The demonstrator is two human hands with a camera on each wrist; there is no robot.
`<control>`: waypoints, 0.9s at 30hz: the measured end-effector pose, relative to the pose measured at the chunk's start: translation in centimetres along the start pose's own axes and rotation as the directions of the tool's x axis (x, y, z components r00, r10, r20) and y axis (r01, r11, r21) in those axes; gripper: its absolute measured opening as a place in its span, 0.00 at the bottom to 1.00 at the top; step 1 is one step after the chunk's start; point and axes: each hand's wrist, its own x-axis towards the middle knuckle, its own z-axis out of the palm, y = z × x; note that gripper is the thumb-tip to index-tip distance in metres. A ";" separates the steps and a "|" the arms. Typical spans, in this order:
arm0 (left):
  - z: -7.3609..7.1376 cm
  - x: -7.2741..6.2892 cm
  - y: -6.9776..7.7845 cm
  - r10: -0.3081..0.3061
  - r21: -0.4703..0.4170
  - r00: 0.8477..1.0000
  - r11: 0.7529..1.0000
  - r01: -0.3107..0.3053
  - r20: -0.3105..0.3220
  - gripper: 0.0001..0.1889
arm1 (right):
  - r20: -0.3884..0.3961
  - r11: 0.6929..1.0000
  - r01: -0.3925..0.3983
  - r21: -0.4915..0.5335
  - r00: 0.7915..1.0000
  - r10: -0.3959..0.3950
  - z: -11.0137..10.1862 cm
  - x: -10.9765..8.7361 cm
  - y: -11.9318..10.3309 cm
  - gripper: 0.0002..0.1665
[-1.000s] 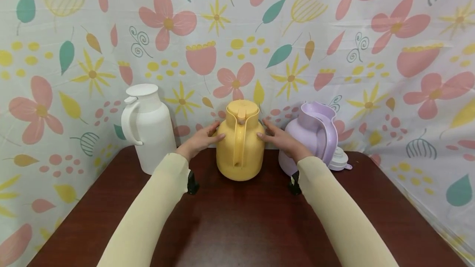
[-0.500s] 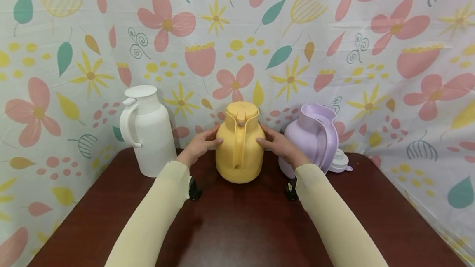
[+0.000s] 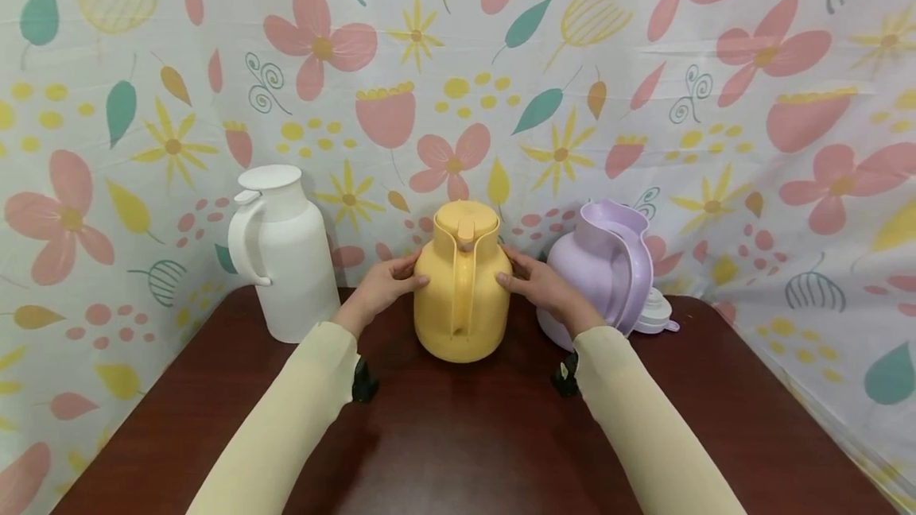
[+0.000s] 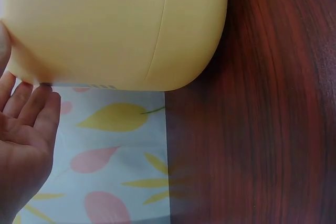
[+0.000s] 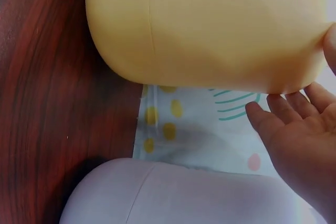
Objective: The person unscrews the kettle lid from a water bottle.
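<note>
A yellow thermos jug (image 3: 487, 324) stands upright in the middle, its lid (image 3: 465, 217) on and its handle (image 3: 463, 292) facing me. My left hand (image 3: 379, 286) holds its left side at the shoulder, thumb in front and fingers reaching behind. On the opposite side my right hand (image 3: 544, 286) holds it the same way. Both wrist views show fingertips against the smooth yellow body, near its upper end; the fingers' far ends are hidden in the head view. The jug's rounded base is low over the dark table in these views.
To the left stands a white thermos jug (image 3: 296, 276) with its lid on. A lilac jug (image 3: 572, 261), open at the top, stands close behind my right wrist, with a pale lid (image 3: 653, 312) beside it. The brown wooden table (image 3: 458, 435) ends at a flowered cloth (image 3: 458, 62).
Both hands have closed in on the yellow jug's sides and now hold it. The jug has come slightly toward me. The white and lilac jugs stay where they were.
</note>
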 end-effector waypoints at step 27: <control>1.1 -5.2 0.9 0.016 0.016 0.999 1.000 -0.015 -0.049 0.36 | -0.038 0.998 0.022 -0.052 0.999 -0.024 2.0 -4.6 -1.0 0.44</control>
